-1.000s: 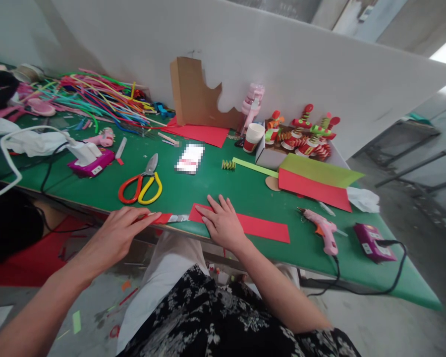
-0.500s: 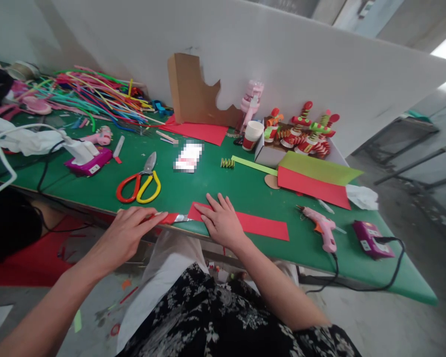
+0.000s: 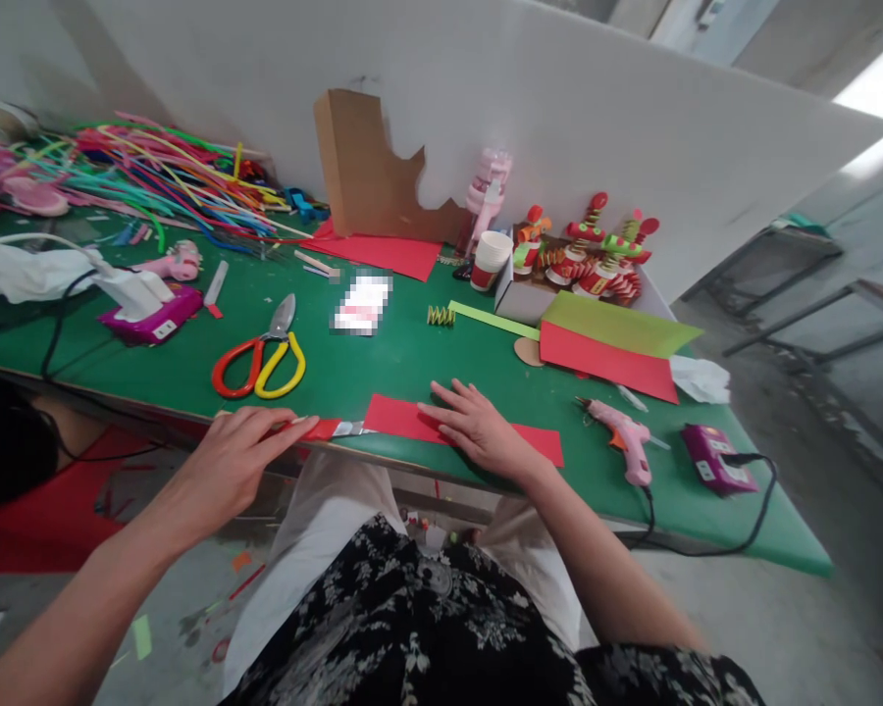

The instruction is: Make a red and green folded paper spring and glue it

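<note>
Pale upright panel (image 3: 265,59) backs a long table with a smooth green top (image 3: 338,368), as the head camera looks down at its near edge. Along that edge lies a long, flat rectangular strip of red paper or thin card (image 3: 393,418), with the right hand (image 3: 478,431) spread over its middle. That hand is unclenched, fingers extended, resting on the strip without gripping it. To its left, the left hand (image 3: 254,441) is closed around a slim red-handled knife with a silvery metal front (image 3: 330,428), whose tip meets the strip's left end; whether it sits under or against the paper I cannot tell.

Judging by looks, the strip should be very light, easy to bend or crease, and apt to slide on the smooth top unless pressed down. A flat palm suits it, and it would be best lifted by the free right end, well apart from the metal. The knife looks light and rigid, best held by its red handle, as it is now.

Beyond the left hand lie metal scissors with one red and one yellow loop handle (image 3: 269,358); a pink glue gun (image 3: 625,441) lies right of the strip.
</note>
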Demonstrator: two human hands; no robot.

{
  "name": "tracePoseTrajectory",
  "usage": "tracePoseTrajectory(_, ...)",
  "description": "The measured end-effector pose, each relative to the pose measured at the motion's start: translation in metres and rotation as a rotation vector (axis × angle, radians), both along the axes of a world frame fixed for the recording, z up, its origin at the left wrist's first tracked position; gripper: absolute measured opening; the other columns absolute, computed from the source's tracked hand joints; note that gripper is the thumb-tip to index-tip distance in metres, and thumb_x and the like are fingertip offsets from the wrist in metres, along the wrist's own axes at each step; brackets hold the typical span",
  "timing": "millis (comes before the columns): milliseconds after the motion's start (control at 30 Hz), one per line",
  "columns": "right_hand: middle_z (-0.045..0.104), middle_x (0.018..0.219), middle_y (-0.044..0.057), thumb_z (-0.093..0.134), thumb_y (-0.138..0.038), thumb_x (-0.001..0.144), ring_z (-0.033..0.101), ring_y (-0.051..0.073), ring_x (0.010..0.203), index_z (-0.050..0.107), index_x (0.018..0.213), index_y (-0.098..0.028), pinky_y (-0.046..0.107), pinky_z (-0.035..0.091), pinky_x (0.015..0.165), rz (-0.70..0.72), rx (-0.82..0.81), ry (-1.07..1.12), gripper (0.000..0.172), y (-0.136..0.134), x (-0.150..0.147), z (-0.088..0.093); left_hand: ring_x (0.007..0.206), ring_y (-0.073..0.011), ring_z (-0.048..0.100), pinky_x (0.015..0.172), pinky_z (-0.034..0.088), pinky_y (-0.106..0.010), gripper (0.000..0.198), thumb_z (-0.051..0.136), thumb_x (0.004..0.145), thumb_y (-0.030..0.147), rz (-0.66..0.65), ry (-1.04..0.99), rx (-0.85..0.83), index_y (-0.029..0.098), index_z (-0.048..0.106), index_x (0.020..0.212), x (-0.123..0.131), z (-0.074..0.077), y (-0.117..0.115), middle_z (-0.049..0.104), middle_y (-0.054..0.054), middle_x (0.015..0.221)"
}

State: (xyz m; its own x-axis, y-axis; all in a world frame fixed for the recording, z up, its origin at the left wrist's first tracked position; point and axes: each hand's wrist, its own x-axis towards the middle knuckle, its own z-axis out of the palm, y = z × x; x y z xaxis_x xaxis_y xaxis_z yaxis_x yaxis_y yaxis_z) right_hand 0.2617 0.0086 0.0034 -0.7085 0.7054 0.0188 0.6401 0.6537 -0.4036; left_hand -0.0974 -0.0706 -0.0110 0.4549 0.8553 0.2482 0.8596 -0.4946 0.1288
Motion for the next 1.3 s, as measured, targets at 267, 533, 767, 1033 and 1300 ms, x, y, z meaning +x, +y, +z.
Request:
tracePoseTrajectory(267,0.039,0.158,0.000,0.035,-0.035,0.104,0.023,0.030,0.152,0.050,0.145,-0.035,0.057,0.022,0.123,0.006,0.059,-0.093,0.043,-0.002,-0.001,-0.007,0.106,-0.0283,0.058,0.084,0.048,-0.041,0.068,0.032,0.081,-0.001,0.005,0.006,-0.016,0.026,0.057,0.138,0.005,0.002,0.002,0.066,-0.010,0.120)
tracePoseTrajectory(533,0.041,0.158,-0.002,0.036,-0.035,0.104,0.024,0.029,0.152,0.051,0.144,-0.036,0.058,0.022,0.123,0.001,0.068,-0.073,0.042,-0.002,0.001,-0.008,0.107,-0.0283,0.057,0.086,0.048,-0.042,0.070,0.034,0.079,-0.001,-0.009,0.000,-0.039,0.027,0.055,0.139,0.005,0.002,0.002,0.065,-0.010,0.121)
tracePoseTrajectory(767,0.041,0.157,-0.001,0.038,-0.034,0.104,0.023,0.029,0.152,0.050,0.144,-0.037,0.058,0.022,0.122,-0.001,0.059,-0.068,0.042,-0.002,-0.001,-0.007,0.107,-0.0290,0.058,0.086,0.049,-0.043,0.070,0.032,0.078,0.001,0.008,-0.024,-0.041,0.026,0.056,0.139,0.015,0.002,-0.001,0.066,-0.011,0.121)
tracePoseTrajectory(1033,0.042,0.157,-0.001,0.037,-0.034,0.104,0.024,0.029,0.152,0.051,0.144,-0.037,0.059,0.021,0.122,-0.004,0.056,-0.061,0.042,-0.002,-0.001,-0.007,0.108,-0.0293,0.058,0.087,0.049,-0.043,0.072,0.035,0.077,0.001,0.008,-0.037,-0.058,0.029,0.053,0.141,0.018,0.002,-0.002,0.066,-0.010,0.121)
tracePoseTrajectory(1300,0.040,0.158,-0.001,0.035,-0.035,0.105,0.024,0.030,0.152,0.051,0.144,-0.035,0.057,0.022,0.123,-0.006,0.049,-0.089,0.043,-0.003,-0.002,-0.005,0.110,-0.0297,0.056,0.089,0.047,-0.044,0.071,0.032,0.079,0.000,-0.014,-0.018,-0.047,0.028,0.051,0.142,0.025,0.003,-0.002,0.064,-0.012,0.122)
